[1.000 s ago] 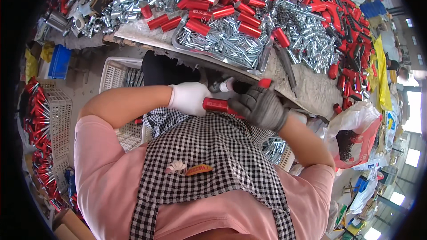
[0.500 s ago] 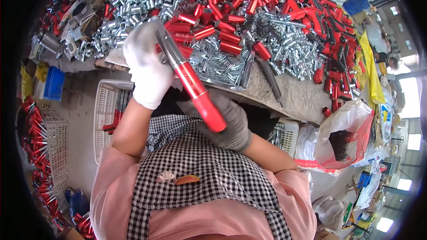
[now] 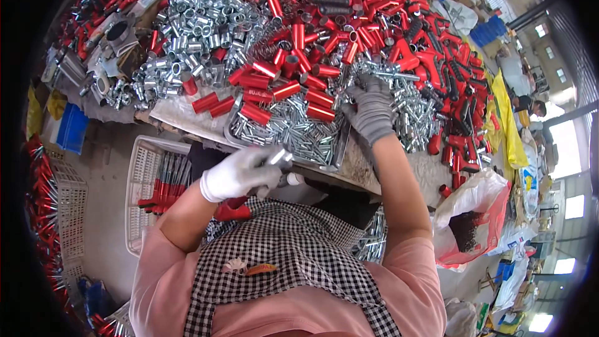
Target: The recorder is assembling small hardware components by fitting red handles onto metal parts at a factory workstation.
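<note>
My left hand (image 3: 243, 175), in a white glove, is closed in front of the bench edge. A short shiny metal sleeve (image 3: 281, 157) pokes out of its fingertips. Below this hand, against my checked apron, shows a red handle-like part (image 3: 234, 210); I cannot tell whether the hand also holds it. My right hand (image 3: 372, 111), in a grey glove, reaches over the bench with fingers curled into the pile of metal pins and bolts (image 3: 415, 109). What its fingertips grip is hidden. Between the hands lies a metal tray (image 3: 340, 150) of small pins.
Red tubes (image 3: 287, 90) lie heaped behind the tray, with silver sleeves (image 3: 206, 19) to the left and red pistol-shaped handles (image 3: 430, 65) to the right. A white basket (image 3: 134, 206) with red-handled parts stands left, an open sack (image 3: 468, 212) right.
The red-and-silver tube that both hands held is no longer seen between them. My left hand has come down toward me with a metal sleeve; my right has reached forward into the pins and bolts.
</note>
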`<control>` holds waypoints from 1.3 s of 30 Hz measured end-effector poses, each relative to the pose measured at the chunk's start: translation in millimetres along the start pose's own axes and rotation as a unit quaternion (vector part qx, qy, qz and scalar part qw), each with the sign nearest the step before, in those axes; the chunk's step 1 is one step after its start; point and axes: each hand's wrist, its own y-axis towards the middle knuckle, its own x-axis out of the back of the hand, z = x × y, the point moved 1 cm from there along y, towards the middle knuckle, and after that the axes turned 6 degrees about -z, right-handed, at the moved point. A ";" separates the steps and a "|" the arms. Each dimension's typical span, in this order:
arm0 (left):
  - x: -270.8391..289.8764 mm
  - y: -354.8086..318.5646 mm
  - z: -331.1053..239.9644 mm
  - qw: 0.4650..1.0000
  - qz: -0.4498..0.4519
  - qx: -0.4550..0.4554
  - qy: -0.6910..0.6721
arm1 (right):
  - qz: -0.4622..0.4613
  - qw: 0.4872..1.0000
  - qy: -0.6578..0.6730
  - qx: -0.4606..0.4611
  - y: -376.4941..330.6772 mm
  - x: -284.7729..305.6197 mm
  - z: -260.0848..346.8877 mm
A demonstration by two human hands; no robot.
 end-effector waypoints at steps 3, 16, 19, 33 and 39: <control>-0.7 0.9 7.4 0.999 0.026 0.006 0.033 | 0.022 0.998 0.054 0.019 7.1 -26.8 -13.5; -0.8 -1.2 20.9 0.956 -0.046 -0.198 0.212 | 0.212 0.902 0.292 0.238 -15.4 85.0 115.5; -3.0 3.3 33.0 0.934 -0.083 -0.227 0.261 | 0.175 0.897 0.186 0.361 -11.6 93.7 125.3; 7.5 5.1 7.0 0.949 -0.083 -0.204 0.226 | 0.149 0.978 0.134 0.063 108.5 -8.0 5.9; 7.9 7.1 9.6 0.944 -0.099 -0.224 0.222 | 0.240 0.948 -0.189 0.083 149.5 -62.4 7.1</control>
